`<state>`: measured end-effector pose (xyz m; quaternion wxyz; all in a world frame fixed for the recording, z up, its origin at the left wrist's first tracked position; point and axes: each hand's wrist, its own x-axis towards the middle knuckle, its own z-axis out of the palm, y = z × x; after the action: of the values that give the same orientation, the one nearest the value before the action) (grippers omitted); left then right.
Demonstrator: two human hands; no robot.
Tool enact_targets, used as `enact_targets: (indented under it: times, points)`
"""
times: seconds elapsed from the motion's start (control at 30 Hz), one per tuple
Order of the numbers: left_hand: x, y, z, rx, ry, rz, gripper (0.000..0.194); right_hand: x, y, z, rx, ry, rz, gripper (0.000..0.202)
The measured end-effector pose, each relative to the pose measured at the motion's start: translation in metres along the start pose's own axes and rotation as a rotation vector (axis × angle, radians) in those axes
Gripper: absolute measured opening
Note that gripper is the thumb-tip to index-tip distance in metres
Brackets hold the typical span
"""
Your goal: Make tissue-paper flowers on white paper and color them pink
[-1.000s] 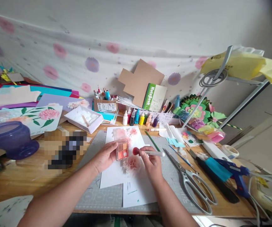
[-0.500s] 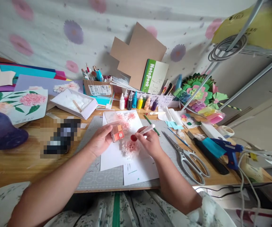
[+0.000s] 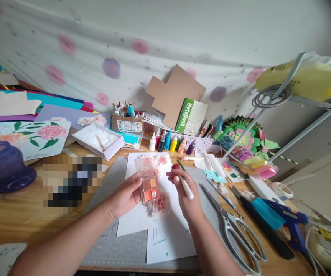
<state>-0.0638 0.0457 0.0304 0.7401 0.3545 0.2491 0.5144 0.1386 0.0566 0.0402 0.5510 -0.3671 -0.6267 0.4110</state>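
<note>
My left hand (image 3: 126, 197) holds a small clear-lidded palette (image 3: 150, 189) of orange and red pans by its left edge, lid up. In my right hand (image 3: 185, 189) is a brush with a white handle (image 3: 186, 187); its red bristles point away from me, over the white paper (image 3: 133, 218). A pink and white ruffled flower (image 3: 158, 206) lies on the paper, partly behind the palette. More pink ruffled flowers (image 3: 162, 160) rest near the paper's far edge. A second white sheet (image 3: 168, 245) with small pen marks overlaps nearer to me.
Large scissors (image 3: 228, 222), a black-handled tool (image 3: 269, 226) and a blue glue gun (image 3: 294, 218) lie right. Small paint bottles (image 3: 168, 142) line the back. A white tray (image 3: 112, 149), a blurred dark object (image 3: 76, 180) and a purple bowl (image 3: 4, 165) are left.
The view has tilted up. My right hand has turned, so the brush tip now points away and its handle toward me; it has moved off the near flower. The palette now partly covers that flower.
</note>
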Motion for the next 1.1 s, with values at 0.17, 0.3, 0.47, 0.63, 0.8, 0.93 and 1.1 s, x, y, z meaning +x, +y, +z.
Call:
enact_targets:
  times: [0.17, 0.3, 0.47, 0.63, 0.8, 0.93, 1.1]
  points:
    - [-0.004, -0.003, 0.008, -0.171, -0.02, -0.013, 0.042, 0.004, 0.001, 0.014, -0.02, -0.37, -0.034, 0.08]
    - [-0.002, -0.008, 0.006, -0.208, -0.012, -0.039, 0.037, 0.001, 0.015, 0.025, 0.003, -0.302, -0.074, 0.08]
    - [0.0, -0.013, 0.002, -0.136, -0.108, -0.091, 0.04, 0.001, 0.019, 0.022, -0.04, -0.116, -0.11, 0.08]
    - [0.0, -0.016, 0.001, 0.014, -0.111, -0.096, 0.041, -0.003, 0.013, 0.015, -0.341, -0.11, -0.315, 0.021]
    - [0.003, -0.008, -0.003, 0.26, 0.141, -0.062, 0.055, 0.016, 0.001, -0.029, -0.918, -0.091, -0.225, 0.016]
    - [0.006, 0.0, -0.006, 0.345, 0.337, 0.01, 0.048, 0.045, 0.002, -0.086, -1.58, -0.059, 0.164, 0.021]
    - [0.007, 0.004, -0.006, 0.344, 0.398, 0.066, 0.039, 0.066, 0.022, -0.115, -1.757, -0.125, 0.307, 0.025]
